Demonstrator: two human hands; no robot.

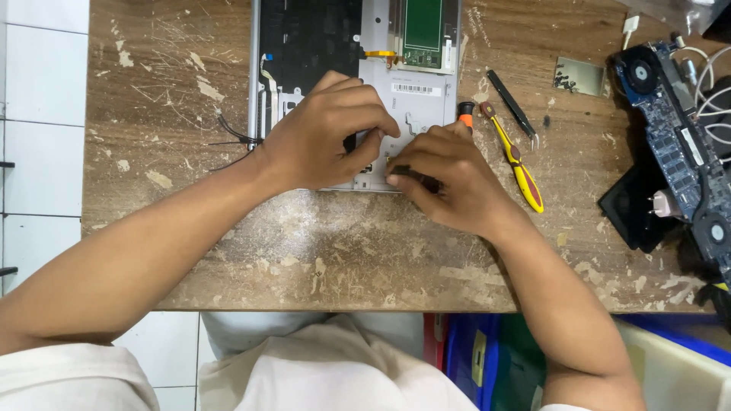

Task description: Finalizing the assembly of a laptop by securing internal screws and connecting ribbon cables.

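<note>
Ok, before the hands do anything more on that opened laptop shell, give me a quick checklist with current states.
1. Left hand steadying the laptop shell: ok, it rests on the metal near the front edge.
2. Right hand holding a tool: ok, a dark slim tool sits under the fingers.
3. Tool tip seated on the part: cannot tell, the fingers hide it.
4. Spare tools within reach: ok, the yellow-handled tool and black tweezers lie just right of the shell.
5. Removed circuit board clear of the work: ok, it lies at the far right of the table.
</note>
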